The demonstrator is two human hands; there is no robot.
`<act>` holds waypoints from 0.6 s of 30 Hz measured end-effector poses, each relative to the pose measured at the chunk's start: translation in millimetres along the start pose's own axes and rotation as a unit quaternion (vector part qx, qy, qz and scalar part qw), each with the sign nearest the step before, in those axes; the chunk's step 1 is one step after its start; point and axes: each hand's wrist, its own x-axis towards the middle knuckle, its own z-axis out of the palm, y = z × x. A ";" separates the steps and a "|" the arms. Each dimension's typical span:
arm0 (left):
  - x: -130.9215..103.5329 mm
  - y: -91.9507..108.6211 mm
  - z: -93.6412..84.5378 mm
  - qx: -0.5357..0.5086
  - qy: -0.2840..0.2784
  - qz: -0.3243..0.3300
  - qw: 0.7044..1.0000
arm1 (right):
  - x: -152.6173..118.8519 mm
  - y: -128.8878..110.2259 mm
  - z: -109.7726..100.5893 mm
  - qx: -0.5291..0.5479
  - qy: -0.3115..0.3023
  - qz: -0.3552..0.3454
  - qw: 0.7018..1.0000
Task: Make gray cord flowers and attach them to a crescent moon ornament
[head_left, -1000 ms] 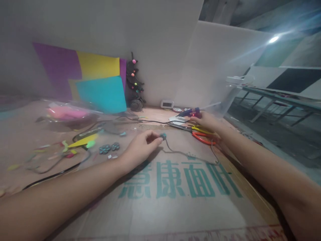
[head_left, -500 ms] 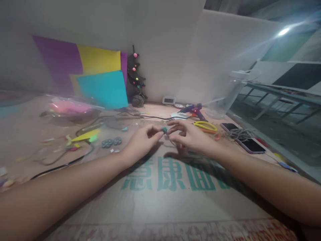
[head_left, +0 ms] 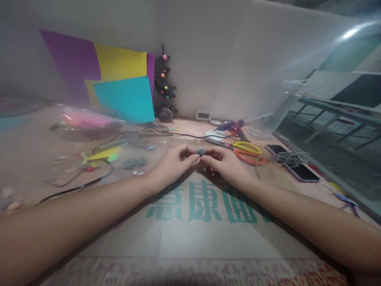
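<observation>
A small dark teal coiled piece (head_left: 201,152) sits between the fingertips of both hands, over the table's middle. My left hand (head_left: 177,162) pinches it from the left with thumb and forefinger. From the right, the thumb and forefinger of my right hand (head_left: 224,161) close on it too. Fingers cover most of the piece, so its exact kind cannot be made out. Several similar grey-teal coiled pieces (head_left: 135,163) lie together on the table, left of my left hand. Two white scraps (head_left: 138,172) are just in front of them.
Scissors with yellow and orange handles (head_left: 247,148), a glue gun with a red light (head_left: 235,129) and a phone (head_left: 302,171) under grey cord (head_left: 290,158) lie at the right. Coloured sheets (head_left: 123,99) and a dark decorated tree (head_left: 166,85) stand behind. A black cable (head_left: 73,188) crosses the left.
My right hand has come in to the small coiled piece, its fingers closing on it from the right. My left hand still pinches it. The view has shifted slightly.
</observation>
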 end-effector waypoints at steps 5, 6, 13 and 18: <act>-0.3 -3.3 0.2 -0.012 -0.004 -0.009 1.000 | 2.0 1.7 -3.5 -0.014 0.017 -0.024 0.999; -0.3 -3.9 0.3 -0.021 -0.007 -0.016 1.000 | 2.0 2.3 -3.9 -0.014 0.015 -0.025 0.999; -1.2 -0.4 -0.7 -0.018 0.002 -0.002 1.000 | 0.2 5.0 -2.8 -0.015 0.009 -0.029 0.999; -1.2 1.3 -1.2 0.010 0.002 0.011 1.000 | 0.8 5.6 -2.7 -0.029 0.004 -0.036 0.999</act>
